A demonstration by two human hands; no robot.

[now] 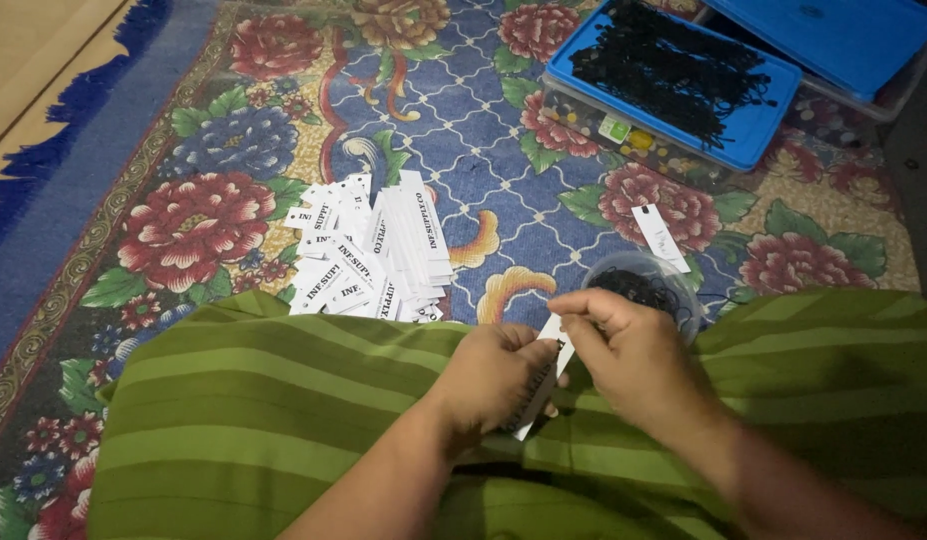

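1. Floral carpet [543,210] covers the floor; my green-striped lap [263,400] sits over it.
2. My left hand [488,375] and right hand [633,360] both pinch one white tag [543,385].
3. Tag pile [368,250] lies ahead-left; one stray tag [660,237] beside the round tub of black strings [643,288].
4. Blue box of strings [673,85] remains well stocked.

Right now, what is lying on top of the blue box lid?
A heap of thin black strings lies across the blue lid. They cover the lid's middle; the box beneath shows small colourful bits I cannot identify.
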